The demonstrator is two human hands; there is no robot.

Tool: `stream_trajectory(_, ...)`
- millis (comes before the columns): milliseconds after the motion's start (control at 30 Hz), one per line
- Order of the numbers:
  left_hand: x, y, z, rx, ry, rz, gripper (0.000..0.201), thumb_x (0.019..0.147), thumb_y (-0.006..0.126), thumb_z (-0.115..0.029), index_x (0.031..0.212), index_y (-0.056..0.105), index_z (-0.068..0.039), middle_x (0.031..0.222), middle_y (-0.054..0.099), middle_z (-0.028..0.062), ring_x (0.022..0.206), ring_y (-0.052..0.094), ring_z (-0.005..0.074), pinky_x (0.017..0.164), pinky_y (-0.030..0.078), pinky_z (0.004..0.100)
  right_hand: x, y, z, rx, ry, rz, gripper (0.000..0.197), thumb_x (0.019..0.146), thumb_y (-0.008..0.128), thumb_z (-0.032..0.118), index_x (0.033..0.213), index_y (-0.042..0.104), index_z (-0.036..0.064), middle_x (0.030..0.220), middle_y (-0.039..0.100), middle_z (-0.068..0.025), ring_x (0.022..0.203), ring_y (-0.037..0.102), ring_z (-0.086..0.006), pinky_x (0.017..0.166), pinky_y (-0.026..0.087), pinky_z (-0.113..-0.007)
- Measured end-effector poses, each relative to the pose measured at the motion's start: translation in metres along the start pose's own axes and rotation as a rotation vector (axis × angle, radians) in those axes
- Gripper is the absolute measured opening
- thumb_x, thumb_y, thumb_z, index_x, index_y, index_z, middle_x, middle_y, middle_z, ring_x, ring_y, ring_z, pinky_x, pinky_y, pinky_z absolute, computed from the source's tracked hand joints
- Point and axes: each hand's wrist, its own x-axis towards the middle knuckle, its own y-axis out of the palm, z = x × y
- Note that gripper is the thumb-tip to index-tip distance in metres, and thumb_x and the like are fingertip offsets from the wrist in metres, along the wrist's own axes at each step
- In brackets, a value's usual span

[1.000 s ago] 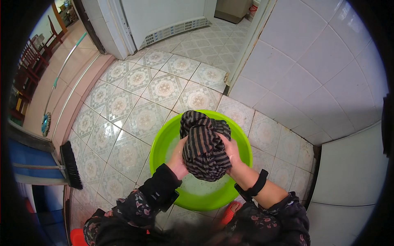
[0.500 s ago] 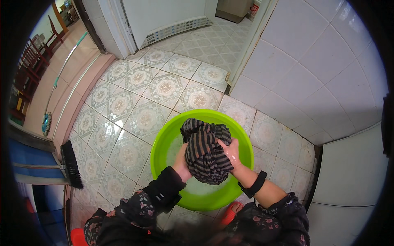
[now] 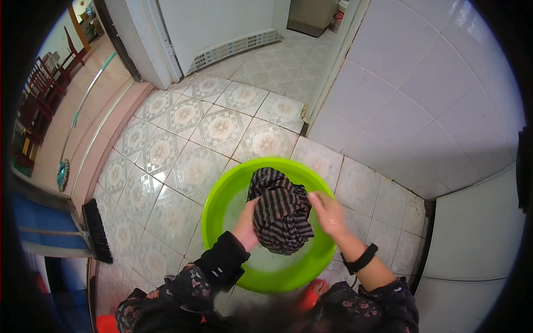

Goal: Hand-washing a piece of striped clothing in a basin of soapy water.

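A bundled dark cloth (image 3: 283,213) with brown and black stripes is held above soapy water in a round lime-green basin (image 3: 216,222). My left hand (image 3: 246,226) grips the bundle from its left side, with most of its fingers hidden behind the fabric. Beside the bundle's right edge is my right hand (image 3: 328,213), wet, its fingers stretched toward the cloth and not wrapped round it. Whether its fingertips still brush the fabric is hard to see.
The basin stands on patterned floor tiles (image 3: 194,166). A black-bristled broom (image 3: 97,230) and a mop (image 3: 64,175) are at the left, by a pink step (image 3: 111,125). White tiled wall (image 3: 400,105) and a pale cabinet (image 3: 472,222) border the right. My red shoe (image 3: 315,293) is below the basin.
My right hand has come off the cloth and shifted right. The left hand keeps its hold. The bundle sits slightly lower in the picture, as does the basin.
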Motion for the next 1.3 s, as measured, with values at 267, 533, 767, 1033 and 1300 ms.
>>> stream_trajectory(267,0.012,-0.004,-0.032,-0.060,0.110,0.034,0.031,0.087,0.037,-0.027,0.097,0.058,-0.006,0.095,0.061,0.0068,0.088,0.057,0.0195,0.081,0.044,0.0327,-0.019,-0.038,-0.084,-0.386,0.126,0.047,0.042,0.072,0.065,0.029,0.102,0.054,0.0017,0.086,0.061,-0.0122,0.077,0.060,-0.0251,0.066,0.047,-0.035)
stream_trajectory(533,0.012,-0.001,-0.053,-0.072,0.131,0.011,0.031,0.088,0.035,-0.022,0.101,0.056,-0.004,0.096,0.061,0.0089,0.090,0.058,0.0203,0.082,0.045,0.0333,-0.037,0.015,-0.130,0.709,0.637,0.395,0.035,0.065,0.062,0.002,0.098,0.054,-0.0040,0.081,0.059,-0.0101,0.067,0.057,-0.0209,0.059,0.046,-0.031)
stream_trajectory(767,-0.017,0.008,-0.053,-0.073,0.060,-0.215,0.031,0.089,0.034,-0.021,0.103,0.055,-0.003,0.096,0.061,0.0092,0.087,0.058,0.0185,0.081,0.046,0.0311,-0.038,0.013,-0.120,0.528,0.689,0.311,0.025,0.064,0.057,-0.001,0.089,0.054,-0.0032,0.078,0.057,-0.0070,0.066,0.054,-0.0178,0.059,0.043,-0.032)
stream_trajectory(1033,-0.077,0.025,-0.043,-0.161,-0.045,-0.347,0.030,0.088,0.034,-0.020,0.101,0.055,-0.002,0.090,0.062,0.0097,0.078,0.061,0.0184,0.072,0.049,0.0296,-0.038,0.008,-0.098,0.598,0.752,0.312,0.021,0.063,0.056,0.002,0.084,0.054,0.0010,0.072,0.054,-0.0052,0.060,0.051,-0.0158,0.053,0.039,-0.030)
stream_trajectory(1300,-0.188,0.075,-0.064,-0.135,-0.026,-0.473,0.030,0.088,0.035,-0.022,0.102,0.054,-0.002,0.096,0.061,0.0091,0.082,0.060,0.0185,0.075,0.049,0.0308,-0.107,-0.030,-0.015,0.870,0.916,0.314,0.024,0.066,0.052,-0.002,0.090,0.052,-0.0034,0.076,0.055,-0.0093,0.065,0.055,-0.0198,0.055,0.044,-0.031)
